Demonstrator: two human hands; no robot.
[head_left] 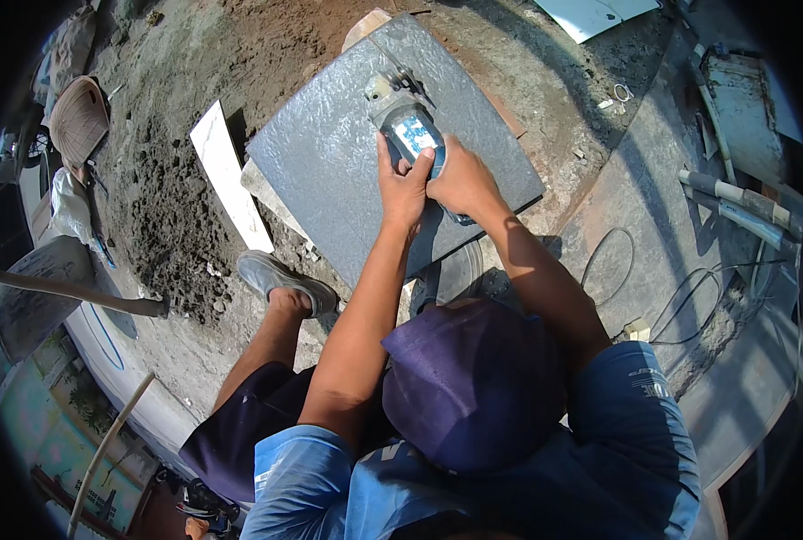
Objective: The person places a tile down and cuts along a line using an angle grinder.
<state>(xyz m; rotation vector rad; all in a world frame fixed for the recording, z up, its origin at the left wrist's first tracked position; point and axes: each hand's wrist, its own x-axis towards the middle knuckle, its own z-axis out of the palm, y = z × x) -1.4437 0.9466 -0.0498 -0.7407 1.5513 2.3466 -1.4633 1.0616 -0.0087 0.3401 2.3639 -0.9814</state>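
A blue-and-grey angle grinder (392, 112) rests over a dark grey, textured square slab (311, 162), its head and disc toward the slab's upper part. My left hand (403, 184) is wrapped round the left side of the grinder's body, thumb on top. My right hand (460, 180) grips the same body from the right, farther back. Whether the disc touches the slab I cannot tell. Pale pieces (271, 200) show beneath the slab's left edge, and a white marble-look offcut (230, 171) lies left of it.
Dug soil (172, 234) spreads at the left, beside a bucket (37, 315), a wooden-handled tool (86, 292) and a woven basket (79, 121). Pipes (734, 202) and looped cables (689, 297) lie right. My sandalled foot (275, 283) is near the slab. A white panel (590, 11) lies at the top.
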